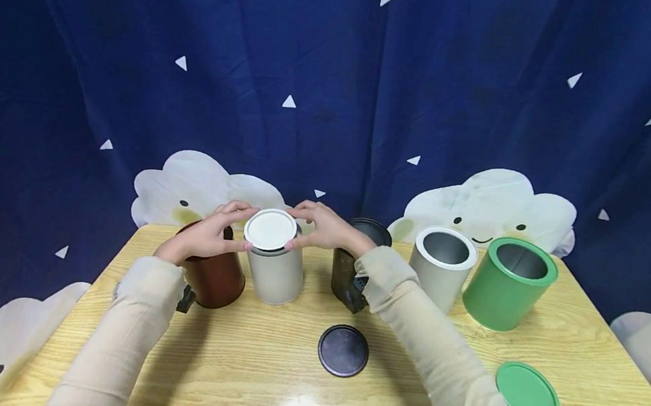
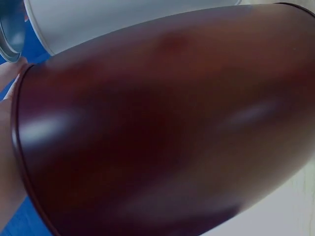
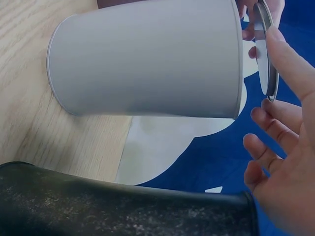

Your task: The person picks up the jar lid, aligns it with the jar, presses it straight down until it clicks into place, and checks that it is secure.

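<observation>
A round white lid (image 1: pixel 271 229) is held between both hands over a white can (image 1: pixel 274 281) that stands upright. My left hand (image 1: pixel 205 237) pinches the lid's left edge, above a dark red can (image 1: pixel 217 281); the red can fills most of the left wrist view. On the opposite edge my right hand (image 1: pixel 327 227) grips the lid with thumb and fingertips. The right wrist view shows a gap between the lid (image 3: pixel 266 54) and the can's rim (image 3: pixel 239 59). Behind the right wrist stands a black can (image 1: pixel 347 277), partly hidden.
Right of the arm stand an uncapped white can (image 1: pixel 434 281) and an uncapped green can (image 1: pixel 500 295). A black lid (image 1: pixel 343 351) and a green lid (image 1: pixel 528 393) lie flat on the wooden table (image 1: pixel 245 362). A blue curtain (image 1: pixel 340 83) hangs behind.
</observation>
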Available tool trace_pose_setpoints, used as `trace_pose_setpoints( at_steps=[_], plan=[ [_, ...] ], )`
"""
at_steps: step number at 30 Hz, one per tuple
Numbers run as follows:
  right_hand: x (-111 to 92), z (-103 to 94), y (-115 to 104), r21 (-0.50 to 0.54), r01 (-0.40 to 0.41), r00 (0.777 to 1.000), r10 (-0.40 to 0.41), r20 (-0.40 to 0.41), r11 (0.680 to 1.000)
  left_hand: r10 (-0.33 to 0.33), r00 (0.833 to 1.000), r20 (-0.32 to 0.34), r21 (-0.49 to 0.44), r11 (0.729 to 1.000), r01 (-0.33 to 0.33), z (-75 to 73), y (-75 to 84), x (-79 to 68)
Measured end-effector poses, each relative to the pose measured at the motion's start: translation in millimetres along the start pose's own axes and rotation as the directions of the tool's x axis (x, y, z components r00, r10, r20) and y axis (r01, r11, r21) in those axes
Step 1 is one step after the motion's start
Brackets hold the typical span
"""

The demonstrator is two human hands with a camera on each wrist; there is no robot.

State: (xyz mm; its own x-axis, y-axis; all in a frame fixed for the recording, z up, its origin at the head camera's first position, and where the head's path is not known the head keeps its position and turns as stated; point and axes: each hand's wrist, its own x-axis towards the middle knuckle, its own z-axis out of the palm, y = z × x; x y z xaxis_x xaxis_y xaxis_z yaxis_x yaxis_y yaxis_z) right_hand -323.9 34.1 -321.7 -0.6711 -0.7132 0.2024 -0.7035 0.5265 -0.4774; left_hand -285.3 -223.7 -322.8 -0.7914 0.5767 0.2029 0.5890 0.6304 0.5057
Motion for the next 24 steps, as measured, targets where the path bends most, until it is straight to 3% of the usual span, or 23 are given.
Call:
trace_pose_setpoints(
  at_steps=[6,15,24],
  plan=[
    [4.3,1.6,4.3,-0.005,-0.019,1.000,0.019,0.019,1.000,-0.027,0.999,0.029,-0.002,1.000,0.027,0.4,-5.2,3.5],
    [9.3,1.6,7.4,-0.023,-0.008,0.998,0.009,0.060,1.000,-0.078,0.995,0.066,0.067,0.995,0.073,0.8,-8.1,9.8],
    [11.1,2.4,8.2,-0.039,-0.053,0.993,0.056,0.103,0.998,-0.111,0.987,0.118,0.123,0.988,0.097,-1.2,-7.6,14.3]
  ],
)
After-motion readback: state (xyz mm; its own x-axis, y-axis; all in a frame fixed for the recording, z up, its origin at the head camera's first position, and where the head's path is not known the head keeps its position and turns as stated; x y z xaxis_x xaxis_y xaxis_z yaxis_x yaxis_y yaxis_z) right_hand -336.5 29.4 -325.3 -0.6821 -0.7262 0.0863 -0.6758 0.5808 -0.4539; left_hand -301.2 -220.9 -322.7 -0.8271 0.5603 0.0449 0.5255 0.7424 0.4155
